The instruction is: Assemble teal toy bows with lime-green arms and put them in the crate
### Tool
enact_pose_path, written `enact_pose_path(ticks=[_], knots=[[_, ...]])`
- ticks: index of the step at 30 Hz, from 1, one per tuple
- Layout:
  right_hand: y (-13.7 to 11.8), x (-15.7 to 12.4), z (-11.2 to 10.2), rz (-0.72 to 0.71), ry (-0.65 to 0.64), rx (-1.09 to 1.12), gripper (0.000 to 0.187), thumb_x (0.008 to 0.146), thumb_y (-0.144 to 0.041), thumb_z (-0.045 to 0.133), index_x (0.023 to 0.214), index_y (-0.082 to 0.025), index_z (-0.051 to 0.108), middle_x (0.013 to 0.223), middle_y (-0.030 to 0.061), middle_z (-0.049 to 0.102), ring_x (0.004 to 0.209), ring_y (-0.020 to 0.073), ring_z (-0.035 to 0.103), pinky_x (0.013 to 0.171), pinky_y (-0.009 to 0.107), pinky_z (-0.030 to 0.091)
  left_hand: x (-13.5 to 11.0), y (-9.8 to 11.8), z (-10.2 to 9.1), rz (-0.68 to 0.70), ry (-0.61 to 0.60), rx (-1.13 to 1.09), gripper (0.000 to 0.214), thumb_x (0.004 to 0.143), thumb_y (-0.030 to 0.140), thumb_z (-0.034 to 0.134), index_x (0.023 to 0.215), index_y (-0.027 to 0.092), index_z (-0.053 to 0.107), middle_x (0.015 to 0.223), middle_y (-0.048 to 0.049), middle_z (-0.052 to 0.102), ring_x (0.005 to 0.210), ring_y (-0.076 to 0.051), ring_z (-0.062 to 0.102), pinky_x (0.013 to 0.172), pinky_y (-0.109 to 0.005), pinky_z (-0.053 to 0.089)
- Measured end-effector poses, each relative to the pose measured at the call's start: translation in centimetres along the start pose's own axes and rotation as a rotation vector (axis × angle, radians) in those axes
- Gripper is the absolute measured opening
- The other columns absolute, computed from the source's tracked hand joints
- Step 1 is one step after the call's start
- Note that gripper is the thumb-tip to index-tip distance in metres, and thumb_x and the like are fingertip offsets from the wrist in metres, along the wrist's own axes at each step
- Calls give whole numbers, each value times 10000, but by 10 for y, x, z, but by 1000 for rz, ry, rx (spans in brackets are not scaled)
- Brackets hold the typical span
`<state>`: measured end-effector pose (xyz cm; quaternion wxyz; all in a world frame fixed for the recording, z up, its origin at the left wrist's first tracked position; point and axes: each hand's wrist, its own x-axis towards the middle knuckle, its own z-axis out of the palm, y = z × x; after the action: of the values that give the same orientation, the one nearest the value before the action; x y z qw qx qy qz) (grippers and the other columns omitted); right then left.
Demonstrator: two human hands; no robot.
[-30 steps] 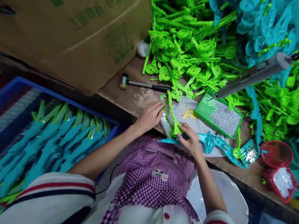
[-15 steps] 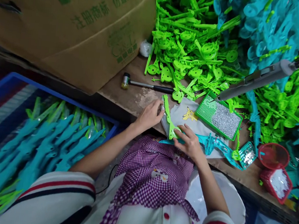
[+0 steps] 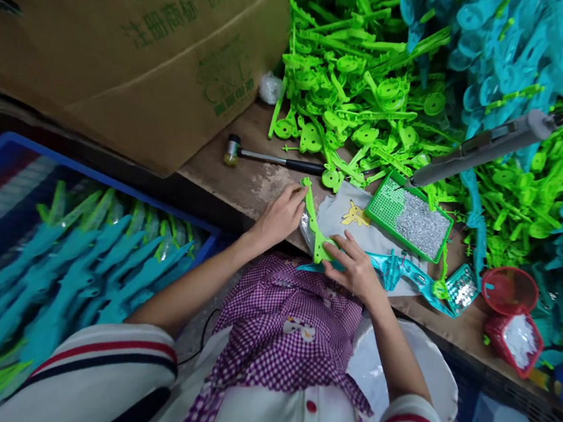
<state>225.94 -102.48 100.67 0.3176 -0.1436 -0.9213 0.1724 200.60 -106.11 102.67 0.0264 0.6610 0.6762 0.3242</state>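
A lime-green plastic arm (image 3: 312, 215) stands at a slant over the table edge in front of me. My left hand (image 3: 281, 216) pinches it near its narrow upper end, fingertips together. Beside that hand, a clear shiny piece (image 3: 306, 228) shows along the arm. My right hand (image 3: 354, 264) has its fingers over the arm's wide lower end, with the thumb side below. Under the right hand runs a long turquoise plastic part (image 3: 394, 266), partly hidden by the palm. A grey cloth with a yellow cartoon figure (image 3: 354, 213) lies beneath.
A mallet (image 3: 267, 158) lies behind my left hand. A green basket of small metal pieces (image 3: 419, 227) sits under a hanging grey screwdriver (image 3: 483, 152). Green parts (image 3: 346, 70) pile up behind. A carton (image 3: 139, 75) and blue crate (image 3: 210, 247) stand left; red tubs (image 3: 509, 289) right.
My left fingers have shifted slightly up along the green arm, and a shiny metal-looking bit at them no longer shows. The right hand stays on the wide end. The whole view has shifted slightly.
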Motion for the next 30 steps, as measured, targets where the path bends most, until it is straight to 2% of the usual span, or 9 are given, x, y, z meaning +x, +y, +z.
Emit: enact_pose_path(ticks=[6,18,20,22,27,30], knots=[[-1,-3,4,-16,22,19,396,952,-306,614,1336,-211,628,1297,129,682,1226,236,670,1209,541,428,0,0,-2,-8,35,-18,448,1015,219,389,1427,140,546,1411,-154,542,1307,-271,549,1169,-437,438],[-1,-3,7,49,-9,15,357,957,-323,602,1289,-205,661,1277,126,689,1194,228,678,1215,559,408,5,0,-3,-29,-48,-29,454,1023,290,390,1388,106,588,1517,-154,526,1403,-282,501,1210,-446,384],[0,-4,7,64,-16,0,354,959,-327,599,1283,-203,666,1275,128,690,1169,228,687,1232,583,364,5,0,-3,-17,-53,-7,470,1021,321,410,1401,98,574,1525,-166,513,1414,-298,487,1204,-457,390],[-1,-7,8,83,-32,-33,347,966,-334,589,1276,-203,672,1278,131,691,1199,246,673,1254,635,268,5,1,-3,-9,-54,22,483,1018,343,428,1416,104,559,1533,-168,502,1416,-307,485,1194,-461,405],[-8,-13,14,160,-83,-38,339,996,-328,537,1290,-215,662,1404,116,641,1463,302,454,1255,696,103,3,3,1,-19,-42,96,475,1021,347,420,1425,132,548,1546,-146,494,1405,-294,501,1176,-442,436],[-14,-14,17,242,-67,-26,322,1002,-369,534,1260,-232,669,1439,100,621,1425,287,506,1256,691,18,3,4,4,-20,-37,117,475,1023,340,408,1426,130,545,1554,-147,484,1391,-302,515,1162,-452,452]])
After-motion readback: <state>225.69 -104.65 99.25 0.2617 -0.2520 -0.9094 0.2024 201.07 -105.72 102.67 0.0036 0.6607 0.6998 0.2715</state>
